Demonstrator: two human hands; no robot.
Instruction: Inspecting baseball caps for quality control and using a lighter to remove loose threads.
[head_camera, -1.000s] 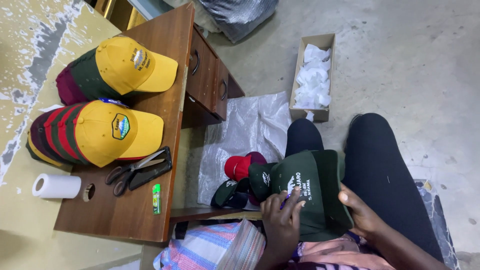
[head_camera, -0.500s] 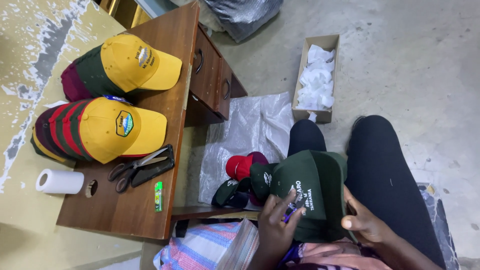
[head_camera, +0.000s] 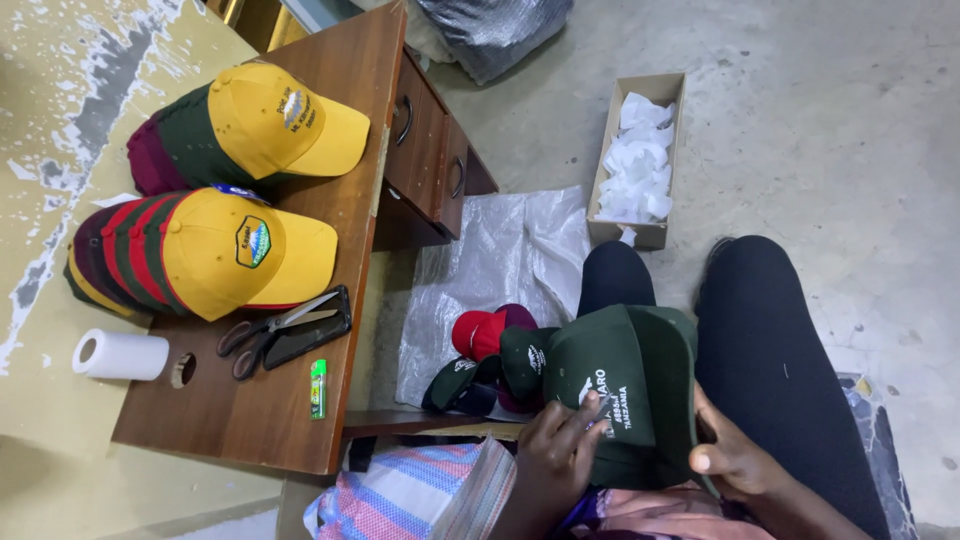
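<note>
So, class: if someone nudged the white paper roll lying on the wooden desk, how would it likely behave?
The white paper roll lies on its side on the wooden desk, so it would probably roll easily. It sits near the desk's edge and might drop off. Its hollow core suggests that it is light and would squash a little if gripped.

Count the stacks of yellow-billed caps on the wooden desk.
2. One stack lies at the far end of the desk; the other stack lies nearer, beside the scissors. How many caps each stack holds cannot be told.
</note>
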